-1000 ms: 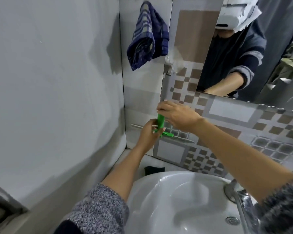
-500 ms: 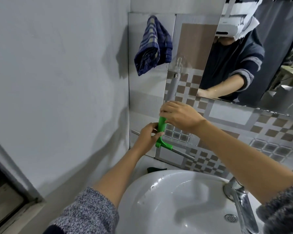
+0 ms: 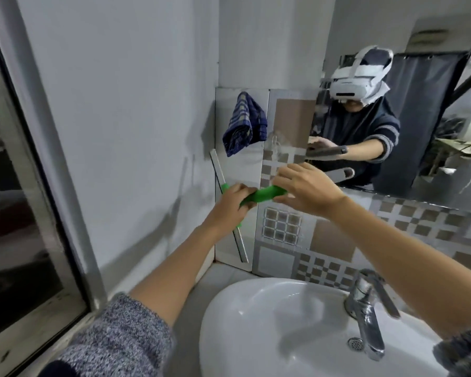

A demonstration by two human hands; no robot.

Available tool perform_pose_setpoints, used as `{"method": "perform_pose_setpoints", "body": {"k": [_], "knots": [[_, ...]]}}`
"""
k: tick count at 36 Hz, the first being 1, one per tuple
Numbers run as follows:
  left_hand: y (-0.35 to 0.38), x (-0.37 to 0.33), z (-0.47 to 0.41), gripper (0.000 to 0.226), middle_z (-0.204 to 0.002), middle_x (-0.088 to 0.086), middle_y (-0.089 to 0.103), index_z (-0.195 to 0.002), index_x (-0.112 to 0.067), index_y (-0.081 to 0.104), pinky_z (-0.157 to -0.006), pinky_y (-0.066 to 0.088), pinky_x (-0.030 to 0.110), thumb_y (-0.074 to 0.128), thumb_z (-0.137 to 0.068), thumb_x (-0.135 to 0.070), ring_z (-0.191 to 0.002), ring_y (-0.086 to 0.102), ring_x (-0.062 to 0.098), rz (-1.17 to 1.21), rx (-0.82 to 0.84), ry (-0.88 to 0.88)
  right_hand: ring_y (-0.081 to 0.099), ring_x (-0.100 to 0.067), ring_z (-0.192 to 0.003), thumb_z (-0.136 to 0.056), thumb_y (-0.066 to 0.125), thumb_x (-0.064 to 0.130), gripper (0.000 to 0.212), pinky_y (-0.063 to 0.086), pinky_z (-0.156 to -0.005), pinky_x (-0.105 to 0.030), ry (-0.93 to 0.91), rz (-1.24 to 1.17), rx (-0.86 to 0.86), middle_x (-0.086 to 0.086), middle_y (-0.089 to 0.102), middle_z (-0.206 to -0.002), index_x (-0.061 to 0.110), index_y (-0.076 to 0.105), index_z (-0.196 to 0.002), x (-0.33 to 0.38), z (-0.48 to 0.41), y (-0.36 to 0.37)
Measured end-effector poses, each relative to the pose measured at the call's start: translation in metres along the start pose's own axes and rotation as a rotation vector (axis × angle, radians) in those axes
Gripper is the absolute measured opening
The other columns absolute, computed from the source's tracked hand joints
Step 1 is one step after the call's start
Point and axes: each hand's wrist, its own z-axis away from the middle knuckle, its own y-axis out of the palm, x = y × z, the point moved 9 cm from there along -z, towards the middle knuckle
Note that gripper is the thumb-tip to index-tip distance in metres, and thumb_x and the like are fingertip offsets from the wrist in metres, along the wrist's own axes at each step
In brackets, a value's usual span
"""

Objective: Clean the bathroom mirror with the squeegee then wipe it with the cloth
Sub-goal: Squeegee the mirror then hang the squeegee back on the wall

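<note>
Squeegee step in hand. Your left hand (image 3: 233,204) and right hand (image 3: 307,189) both clamp the green squeegee (image 3: 259,195), left of the mirror (image 3: 408,148). Cloth (image 3: 244,123) hangs above it. Next: set blade against glass.

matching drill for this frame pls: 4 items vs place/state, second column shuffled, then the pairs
Items:
1. squeegee
2. cloth
3. tap
4. mirror

Place/state:
A. hanging on the wall, left of the mirror
B. shows the person's reflection
C. held in both hands
D. standing on the sink's right rim

Pairs: 1-C, 2-A, 3-D, 4-B
</note>
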Motion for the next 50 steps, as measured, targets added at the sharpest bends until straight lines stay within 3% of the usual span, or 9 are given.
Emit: {"method": "perform_pose_setpoints", "body": {"k": [6,11,17,23,29,34,38,42,50], "knots": [[-0.010,-0.075,-0.029,0.033,-0.105,0.008,0.059,-0.119,-0.004,0.057,-0.085,0.047,0.032,0.059,-0.086,-0.007,-0.093,0.055,0.019,-0.180,-0.036,0.288,0.061,-0.029,-0.075,-0.085,0.062,0.031,0.026,0.043,-0.060,-0.034,0.283,-0.102,-0.028,-0.008,0.056,-0.096,0.010,0.054,-0.099,-0.040,0.041,-0.029],[-0.004,-0.130,-0.054,0.035,-0.106,0.009,0.063,-0.117,-0.005,0.059,-0.084,0.048,0.034,0.061,-0.083,-0.002,-0.094,0.059,0.023,-0.298,-0.017,0.516,0.058,-0.028,-0.080,-0.089,0.056,0.030,0.029,0.046,-0.066,-0.038,0.391,-0.067,-0.076,-0.008,0.060,-0.095,0.008,0.054,-0.108,-0.060,0.075,-0.053],[0.002,-0.183,-0.091,0.036,-0.104,0.009,0.064,-0.118,-0.006,0.059,-0.085,0.046,0.027,0.063,-0.082,-0.004,-0.093,0.060,0.023,-0.307,-0.044,0.684,0.060,-0.030,-0.077,-0.090,0.048,0.029,0.032,0.046,-0.061,-0.036,0.521,0.034,-0.206,-0.008,0.063,-0.093,0.010,0.051,-0.115,-0.093,0.100,-0.088],[-0.010,-0.228,-0.150,0.034,-0.104,0.007,0.066,-0.116,-0.008,0.060,-0.085,0.051,0.034,0.063,-0.082,-0.013,-0.096,0.060,0.021,-0.267,-0.143,0.770,0.062,-0.030,-0.083,-0.092,0.033,0.033,0.044,0.048,-0.064,-0.038,0.579,0.188,-0.299,-0.009,0.063,-0.106,0.014,0.047,-0.128,-0.146,0.097,-0.136],[-0.046,-0.258,-0.210,0.038,-0.125,0.006,0.059,-0.124,-0.010,0.054,-0.100,0.043,0.042,0.058,-0.086,-0.014,-0.117,0.052,0.021,-0.193,-0.402,0.692,0.061,-0.025,-0.081,-0.088,0.059,0.022,0.042,0.041,-0.065,-0.035,0.561,0.354,-0.369,-0.005,0.061,-0.099,0.020,0.047,-0.129,-0.202,0.063,-0.196],[-0.061,-0.250,-0.241,0.060,-0.151,0.008,0.025,-0.143,-0.008,0.025,-0.114,0.016,0.029,0.038,-0.094,-0.041,-0.141,0.017,0.018,-0.117,-0.500,0.505,0.062,-0.027,-0.081,-0.088,0.058,0.025,0.042,0.035,-0.067,-0.033,0.533,0.490,-0.347,-0.007,0.061,-0.096,0.022,0.048,-0.128,-0.247,0.023,-0.236],[-0.048,-0.225,-0.235,0.066,-0.149,0.013,0.029,-0.141,-0.004,0.028,-0.115,0.014,0.026,0.019,-0.095,-0.050,-0.140,0.020,0.021,-0.116,-0.581,0.420,0.061,-0.029,-0.089,-0.091,0.050,0.024,0.039,0.032,-0.072,-0.034,0.515,0.521,-0.355,-0.010,0.060,-0.104,0.021,0.048,-0.130,-0.270,-0.002,-0.264],[-0.013,-0.193,-0.226,0.058,-0.144,0.013,0.038,-0.137,-0.003,0.035,-0.109,0.029,0.033,0.029,-0.096,-0.044,-0.136,0.030,0.019,-0.107,-0.572,0.372,0.057,-0.030,-0.096,-0.096,0.039,0.024,0.037,0.033,-0.078,-0.038,0.494,0.506,-0.361,-0.010,0.057,-0.108,0.024,0.043,-0.133,-0.287,-0.024,-0.279],[0.036,-0.153,-0.226,0.068,-0.155,-0.003,0.000,-0.146,-0.019,0.003,-0.114,0.016,0.023,0.032,-0.092,-0.050,-0.141,-0.005,0.007,-0.103,-0.451,0.266,0.056,-0.030,-0.095,-0.097,0.039,0.024,0.038,0.034,-0.078,-0.039,0.455,0.540,-0.365,-0.009,0.057,-0.106,0.026,0.042,-0.134,-0.306,-0.053,-0.279]]}}
